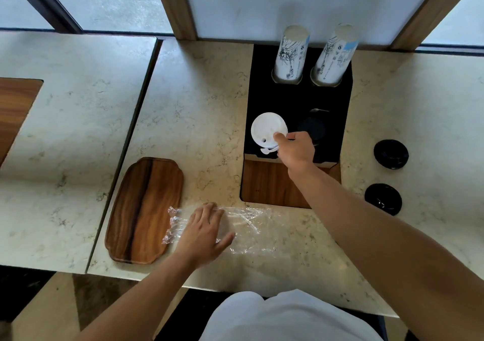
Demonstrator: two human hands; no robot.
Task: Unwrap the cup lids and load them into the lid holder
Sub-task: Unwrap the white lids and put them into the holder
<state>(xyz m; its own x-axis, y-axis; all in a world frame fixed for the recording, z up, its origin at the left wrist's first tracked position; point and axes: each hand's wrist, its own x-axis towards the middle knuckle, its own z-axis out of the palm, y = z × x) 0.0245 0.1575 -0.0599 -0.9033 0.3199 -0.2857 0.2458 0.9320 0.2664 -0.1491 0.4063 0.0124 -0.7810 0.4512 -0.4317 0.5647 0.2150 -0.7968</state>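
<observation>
Currently, your right hand (294, 150) reaches over the black rectangular lid holder (337, 120) set into the pale marble-patterned counter (199, 99). Its thumb and fingers pinch the near edge of a round white plastic cup lid (267, 128), which sits at the holder's front left opening. Whether more white lids lie beneath it is hidden. A small white tab shows just below the lid, partly covered by your hand.

Your left hand (204, 232) lies flat, fingers straight and spread, pressing on the crumpled clear plastic wrap (248, 229) at the counter's near edge. The wrap looks emptied, though its transparency makes its outline hard to trace.

Holder, front right opening (311, 128): dark on dark; what it contains cannot be made out.

Holder, rear: two tall stacks of white printed paper cups (290, 52), one in each back opening, tilted away from you.

Right of the holder: two round black plastic lids (390, 154), loose on the counter, one nearer you than the other, apart from each other.

Left of the wrap: an oblong brown wooden tray (144, 209), its right edge just touching the wrap.

Near the holder's front: a brown wooden inset panel (264, 186), partly crossed by your right forearm.
</observation>
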